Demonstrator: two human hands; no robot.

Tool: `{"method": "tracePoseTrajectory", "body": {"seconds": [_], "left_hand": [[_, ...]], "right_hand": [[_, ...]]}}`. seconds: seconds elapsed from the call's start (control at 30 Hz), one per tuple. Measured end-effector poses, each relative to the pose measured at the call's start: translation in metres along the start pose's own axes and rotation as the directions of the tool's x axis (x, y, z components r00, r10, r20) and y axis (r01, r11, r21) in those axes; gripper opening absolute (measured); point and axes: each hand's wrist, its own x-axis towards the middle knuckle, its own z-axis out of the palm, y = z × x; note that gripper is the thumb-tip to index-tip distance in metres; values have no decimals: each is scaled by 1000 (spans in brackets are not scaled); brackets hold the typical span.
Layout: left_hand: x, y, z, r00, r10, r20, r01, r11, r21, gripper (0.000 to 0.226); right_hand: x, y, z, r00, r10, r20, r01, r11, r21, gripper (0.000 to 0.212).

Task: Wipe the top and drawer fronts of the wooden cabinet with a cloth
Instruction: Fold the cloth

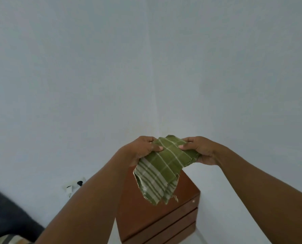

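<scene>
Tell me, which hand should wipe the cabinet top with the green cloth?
Probably the left hand. It grips the end of the cloth whose loose bulk hangs over the cabinet top, so it could just lower and wipe. The right hand pinches only the other end.

"What's everything sitting on over there?"

"Just the wooden cabinet (pixel 157 213), pushed into the corner where the two pale walls meet."

"And what's on it?"

"I can see its reddish-brown top (pixel 138 215), smooth and plain. The far end is hidden behind a green striped cloth (pixel 162 166) hanging in front of it. I can't tell whether the cloth touches the wood."

"And the front?"

"Three drawer fronts (pixel 178 224), stacked one under another on the side facing right. The uppermost has a small round knob (pixel 193 201). The cabinet's foot is out of sight."
</scene>
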Motion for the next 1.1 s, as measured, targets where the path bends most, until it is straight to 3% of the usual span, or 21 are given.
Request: {"method": "tracePoseTrajectory", "body": {"seconds": [0.1, 0.3, 0.33, 0.4, 0.47, 0.5, 0.6, 0.73, 0.8, 0.9, 0.97, 1.03, 1.1], "left_hand": [[14, 0, -26, 1000, 9, -10, -9, 1000, 15, 14], [47, 7, -59, 969, 143, -204, -151, 988, -24, 41], [50, 9, -61, 962, 165, -218, -181, 982, -58, 45], [55, 13, -63, 956, 187, -228, -215, 971, -106, 50], [58, 16, -63, 957, 198, -211, -230, 964, -138, 51], [59, 17, -63, 959, 201, -202, -235, 959, -159, 50], [60, 20, -63, 965, 199, -168, -238, 937, -257, 42], [65, 12, -59, 969, 170, -182, -223, 916, -333, 27], [72, 3, -57, 977, 87, -195, -153, 923, -354, 28], [77, -21, -56, 989, -120, -86, 73, 903, -424, 32], [84, -44, -53, 983, -181, -6, 169, 932, -321, 40], [92, -64, -40, 984, -177, 20, 176, 952, -251, 35], [111, -80, -19, 982, -184, -52, 158, 932, -325, 20]], "right_hand": [[12, -13, 7, 997, -38, 66, 32, 996, 86, 37], [26, -48, 21, 945, -5, 327, 19, 999, -40, 41], [29, -50, 25, 950, -13, 311, 31, 998, -51, 49], [38, -51, 33, 991, -60, 116, 70, 994, -82, 63], [50, -45, 34, 984, -126, -124, 109, 985, -132, 59], [54, -40, 33, 981, -121, -152, 97, 983, -154, 55], [65, -23, 31, 1000, -21, -8, 19, 989, -147, 51], [75, -16, 42, 999, -31, 24, 33, 996, -83, 40], [81, -15, 44, 998, -54, 7, 54, 999, -6, 33], [91, -11, 36, 995, -61, -78, 67, 995, 73, 27], [101, -3, 27, 991, -43, -127, 60, 990, 130, 25], [112, 13, 18, 986, 4, -166, 29, 981, 194, 25], [125, 36, 9, 980, 59, -188, -7, 965, 263, 26]]}}
